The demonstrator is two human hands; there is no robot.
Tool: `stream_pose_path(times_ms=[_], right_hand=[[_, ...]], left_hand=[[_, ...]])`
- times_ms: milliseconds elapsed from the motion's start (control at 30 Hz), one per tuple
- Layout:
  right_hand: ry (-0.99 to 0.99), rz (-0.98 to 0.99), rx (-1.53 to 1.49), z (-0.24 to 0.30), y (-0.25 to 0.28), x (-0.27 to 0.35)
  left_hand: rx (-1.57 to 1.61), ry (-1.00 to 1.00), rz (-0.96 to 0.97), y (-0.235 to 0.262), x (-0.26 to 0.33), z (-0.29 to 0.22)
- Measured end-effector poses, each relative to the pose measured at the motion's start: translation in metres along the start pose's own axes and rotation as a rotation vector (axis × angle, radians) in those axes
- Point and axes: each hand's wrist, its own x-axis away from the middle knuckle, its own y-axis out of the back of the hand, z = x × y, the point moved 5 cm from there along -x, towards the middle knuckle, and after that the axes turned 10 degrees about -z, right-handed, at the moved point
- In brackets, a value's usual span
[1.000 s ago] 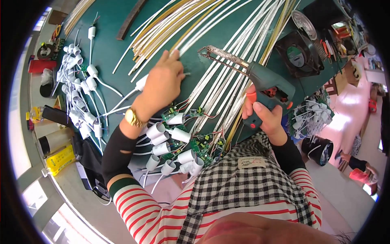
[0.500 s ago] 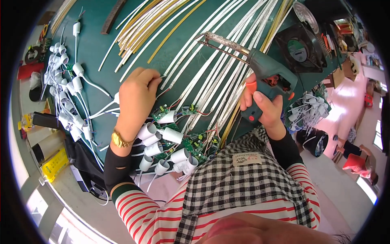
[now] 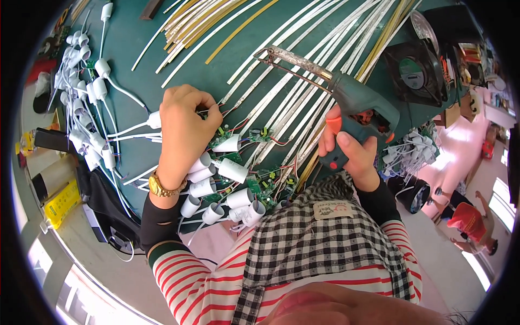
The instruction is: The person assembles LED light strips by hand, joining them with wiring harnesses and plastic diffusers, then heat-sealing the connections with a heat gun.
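Note:
My left hand [image 3: 187,116] is closed in a pinch over the green worktop [image 3: 130,86]. A small dark piece shows inside its finger loop, but its kind is hidden. Beside those fingertips, a thin red wire runs to the end of a white LED strip [image 3: 246,81]. My right hand [image 3: 349,146] grips a dark green soldering gun [image 3: 368,103] with an orange trigger. Its metal tip points left, above the strips. Under my left wrist lie several white plastic tubes [image 3: 233,171] with cables. Green circuit boards [image 3: 262,184] beside them are wired to strips.
More white tubes with cables [image 3: 81,108] pile up at the left. Bare strips [image 3: 200,21] lie at the far side. A black fan [image 3: 414,73] stands at the right, near a heap of white cabled parts [image 3: 409,149]. Another person [image 3: 468,222] is at the far right.
My left hand has come slightly nearer, and its thumb and finger now curl into a loop. The soldering gun stays in my right hand. The view has shifted a little.

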Motion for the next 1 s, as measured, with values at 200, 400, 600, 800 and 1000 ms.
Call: stream_pose_path(times_ms=[200,400,600,800,1000], right_hand=[[-0.045,0.142,0.084,-0.009,-0.015,0.011],[-0.043,0.216,0.225,-0.01,-0.019,0.018],[-0.026,0.143,0.353,-0.008,-0.024,0.021],[0.171,0.167,0.694,-0.01,-0.029,0.023],[0.274,0.228,0.731,-0.001,-0.044,0.021]], left_hand=[[0.034,0.033,-0.021,0.0,0.001,0.002],[0.078,0.061,-0.056,0.001,0.002,0.006],[0.06,0.045,-0.052,0.001,0.002,0.006],[0.046,0.028,-0.077,0.0,0.002,0.004],[0.041,0.021,-0.088,-0.001,0.003,0.005]])
